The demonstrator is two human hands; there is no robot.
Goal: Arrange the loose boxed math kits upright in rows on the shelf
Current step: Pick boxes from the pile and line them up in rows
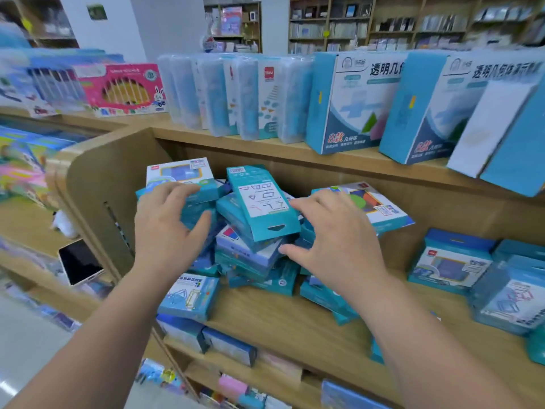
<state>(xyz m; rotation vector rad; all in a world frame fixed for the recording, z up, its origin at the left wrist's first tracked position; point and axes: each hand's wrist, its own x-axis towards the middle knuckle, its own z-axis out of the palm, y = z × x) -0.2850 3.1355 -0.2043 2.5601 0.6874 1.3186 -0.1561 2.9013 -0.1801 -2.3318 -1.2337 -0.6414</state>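
A jumbled pile of teal boxed math kits (pixel 250 255) lies on the middle wooden shelf (pixel 280 317). One teal kit (pixel 261 202) rests tilted on top, its printed back facing up. My left hand (pixel 168 225) is spread over the pile's left side, fingers on a teal box (pixel 203 193). Over the pile's right side, my right hand (pixel 336 234) reaches with fingers spread, its fingertips at the stacked boxes. A flat kit (pixel 383 208) lies behind the right hand. Two kits (pixel 451 261) stand at the shelf's right end.
The upper shelf holds clear plastic cases (pixel 236 95) and large blue geometry boxes (pixel 351 101) standing in a row. The curved wooden side panel (pixel 97 184) bounds the shelf on the left. A phone (pixel 79 261) lies on the neighbouring shelf. More boxes (pixel 206 340) sit on the shelf below.
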